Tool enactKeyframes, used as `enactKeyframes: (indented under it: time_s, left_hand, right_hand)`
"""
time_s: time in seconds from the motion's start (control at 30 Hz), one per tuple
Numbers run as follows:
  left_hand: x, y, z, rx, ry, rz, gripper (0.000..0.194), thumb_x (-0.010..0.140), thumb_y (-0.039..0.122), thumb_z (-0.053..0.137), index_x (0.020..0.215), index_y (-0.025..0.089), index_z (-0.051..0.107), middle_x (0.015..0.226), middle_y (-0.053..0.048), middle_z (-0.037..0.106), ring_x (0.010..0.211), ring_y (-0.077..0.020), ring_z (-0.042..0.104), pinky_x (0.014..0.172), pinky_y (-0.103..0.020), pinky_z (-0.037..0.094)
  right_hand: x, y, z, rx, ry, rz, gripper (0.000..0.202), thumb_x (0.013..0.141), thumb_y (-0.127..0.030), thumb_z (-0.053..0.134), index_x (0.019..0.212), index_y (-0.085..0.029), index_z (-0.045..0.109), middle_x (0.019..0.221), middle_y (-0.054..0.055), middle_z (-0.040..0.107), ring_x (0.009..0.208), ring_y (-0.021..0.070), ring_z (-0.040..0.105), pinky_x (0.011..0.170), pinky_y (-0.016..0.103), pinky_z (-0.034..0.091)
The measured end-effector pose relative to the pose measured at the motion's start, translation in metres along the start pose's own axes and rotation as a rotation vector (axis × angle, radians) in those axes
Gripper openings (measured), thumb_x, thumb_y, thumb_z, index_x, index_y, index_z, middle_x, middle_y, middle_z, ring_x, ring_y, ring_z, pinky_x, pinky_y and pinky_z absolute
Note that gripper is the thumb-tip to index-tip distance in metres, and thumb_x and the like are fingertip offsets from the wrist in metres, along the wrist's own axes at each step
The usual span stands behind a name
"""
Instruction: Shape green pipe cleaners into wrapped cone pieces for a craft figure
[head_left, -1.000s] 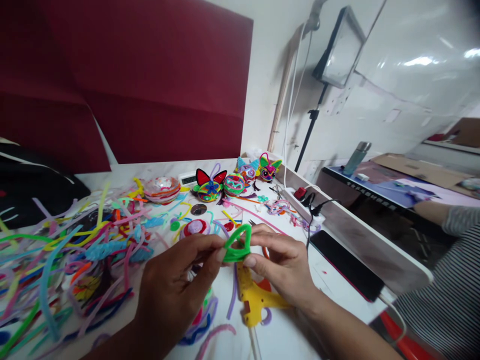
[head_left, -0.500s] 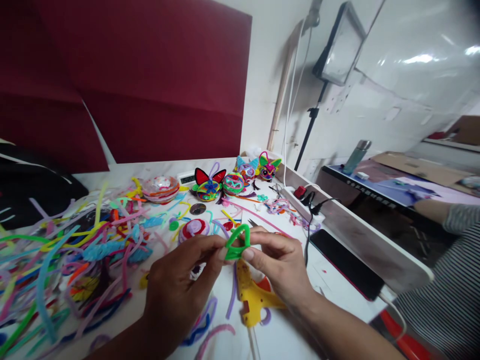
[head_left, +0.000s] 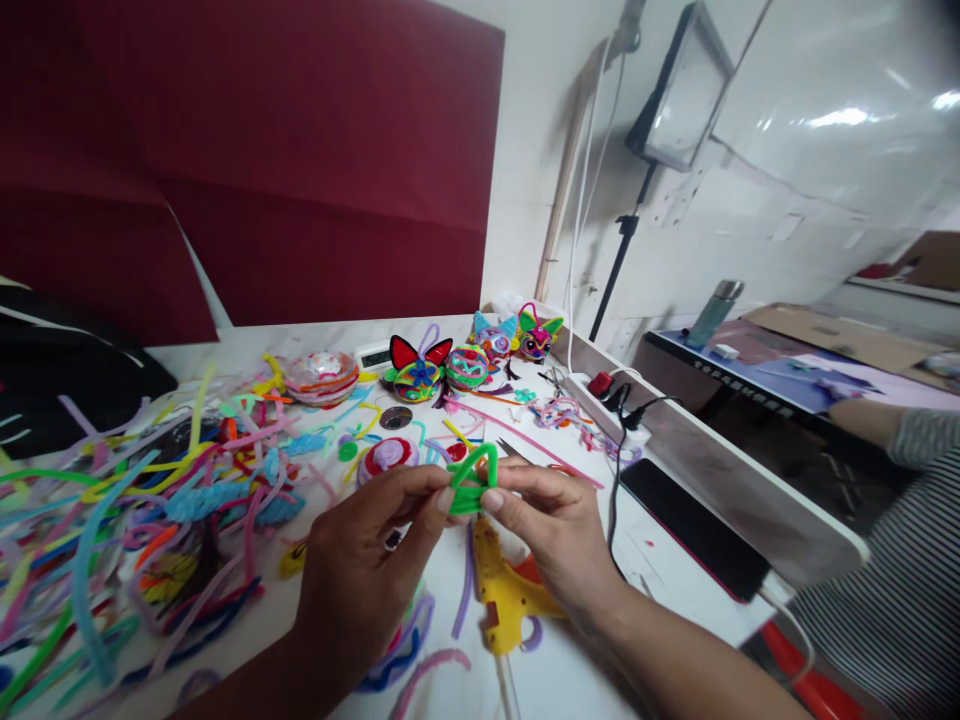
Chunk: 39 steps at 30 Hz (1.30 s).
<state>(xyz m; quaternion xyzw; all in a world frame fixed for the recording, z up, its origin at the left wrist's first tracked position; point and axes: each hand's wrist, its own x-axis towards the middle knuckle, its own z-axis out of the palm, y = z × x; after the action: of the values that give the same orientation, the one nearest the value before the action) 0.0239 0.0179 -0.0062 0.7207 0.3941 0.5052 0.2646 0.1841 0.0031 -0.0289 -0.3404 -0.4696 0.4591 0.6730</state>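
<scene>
The fingers [head_left: 420, 482] of the left hand [head_left: 356, 575] pinch the left base corner of a green pipe-cleaner loop [head_left: 466, 500]; those of the right hand [head_left: 574, 530] pinch its right side, thumb against index finger. The loop is held in the air between the 2 hands, above the white bench [head_left: 465, 695].

Condition of the loop: bent to a pointed arch, with more than 1 strand along the base. In my judgement the main outline is formed and the bends are being adjusted. Whether the ends are fastened cannot be told, as the fingers cover both corners. The loop is not attached to any other piece.

Work standing on the bench: 3 eared ball ornaments appear well advanced, namely the red-and-black-eared ornament [head_left: 416, 372], the light-blue-eared ornament [head_left: 495, 340] and the green-eared ornament [head_left: 536, 340]. A round wrapped ball [head_left: 469, 368] beside them shows no ears. A clear dome [head_left: 322, 375] is only partly wrapped, its top bare.

Materials: a yellow glue gun [head_left: 506, 600] lies just below the hands, glue stick protruding; not in use. Scissors [head_left: 511, 450] lie partly hidden behind the right hand. Loose pipe cleaners [head_left: 90, 560] cover the left side.
</scene>
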Motion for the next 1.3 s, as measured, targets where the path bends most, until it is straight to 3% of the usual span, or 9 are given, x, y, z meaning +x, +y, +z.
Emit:
enactKeyframes:
  time_s: [0.27,0.4,0.53,0.7,0.9,1.1,1.17,1.3]
  left_hand:
    - [0.001,0.003,0.003,-0.063,-0.033,-0.075,0.006,0.081,0.021,0.061,0.084,0.023,0.066,0.069,0.004,0.071,0.061,-0.0132,0.07,0.058,-0.018,0.055]
    - [0.003,0.001,0.003,-0.122,-0.032,-0.169,0.007,0.081,0.026,0.062,0.086,0.021,0.065,0.069,0.003,0.072,0.061,-0.0144,0.07,0.056,-0.02,0.055]
    - [0.008,-0.004,0.002,-0.212,-0.023,-0.272,0.013,0.079,0.029,0.065,0.088,0.019,0.065,0.069,0.001,0.072,0.06,-0.0149,0.069,0.059,-0.022,0.056]
    - [0.015,-0.004,-0.001,-0.38,-0.044,-0.429,0.017,0.077,0.028,0.068,0.088,0.016,0.064,0.069,0.0,0.072,0.056,-0.0157,0.069,0.057,-0.025,0.056]
    - [0.017,0.0,-0.003,-0.662,-0.138,-0.566,0.008,0.075,0.022,0.071,0.08,0.017,0.067,0.067,0.003,0.07,0.054,-0.0111,0.066,0.056,-0.02,0.055]
    - [0.016,0.005,-0.005,-0.778,-0.235,-0.61,0.003,0.076,0.02,0.071,0.077,0.018,0.07,0.066,0.003,0.069,0.054,-0.009,0.064,0.054,-0.018,0.055]
    - [0.016,0.007,-0.005,-0.789,-0.241,-0.614,0.002,0.076,0.02,0.071,0.077,0.018,0.07,0.065,0.003,0.068,0.053,-0.0088,0.064,0.053,-0.017,0.054]
    - [0.015,0.01,-0.006,-0.799,-0.277,-0.606,0.003,0.076,0.019,0.071,0.078,0.018,0.071,0.066,0.001,0.069,0.054,-0.0089,0.063,0.053,-0.017,0.054]
  right_hand:
    - [0.001,0.001,-0.001,-0.071,0.026,-0.019,0.01,0.071,-0.018,0.074,0.078,-0.025,0.077,0.084,0.002,0.072,0.08,0.016,0.065,0.078,0.031,0.051]
    - [0.001,0.002,-0.001,-0.098,0.026,-0.002,0.011,0.072,-0.021,0.074,0.081,-0.026,0.076,0.085,0.0,0.073,0.08,0.015,0.065,0.077,0.029,0.051]
    - [0.001,0.002,-0.001,-0.078,-0.024,0.036,0.025,0.072,-0.023,0.076,0.096,-0.028,0.073,0.09,0.0,0.074,0.085,0.0168,0.067,0.082,0.031,0.051]
    - [0.008,0.001,-0.007,-0.108,-0.02,0.035,0.019,0.082,-0.029,0.066,0.099,-0.026,0.072,0.091,0.003,0.073,0.087,0.0176,0.065,0.084,0.034,0.049]
    - [0.019,0.007,-0.016,-0.464,-0.182,-0.143,0.031,0.076,-0.021,0.07,0.107,-0.022,0.068,0.081,0.002,0.062,0.076,0.016,0.055,0.073,0.03,0.045]
    - [0.021,0.012,-0.019,-0.797,-0.321,-0.237,0.014,0.086,-0.022,0.058,0.091,-0.023,0.071,0.07,0.001,0.063,0.069,0.0166,0.056,0.069,0.03,0.041]
    - [0.021,0.012,-0.019,-0.852,-0.295,-0.265,0.018,0.089,-0.022,0.053,0.084,-0.022,0.071,0.068,0.002,0.065,0.065,0.0163,0.057,0.066,0.029,0.04]
    - [0.02,0.011,-0.02,-0.873,-0.147,-0.341,0.016,0.089,-0.023,0.053,0.094,-0.022,0.069,0.083,0.005,0.07,0.074,0.0185,0.062,0.07,0.031,0.045]
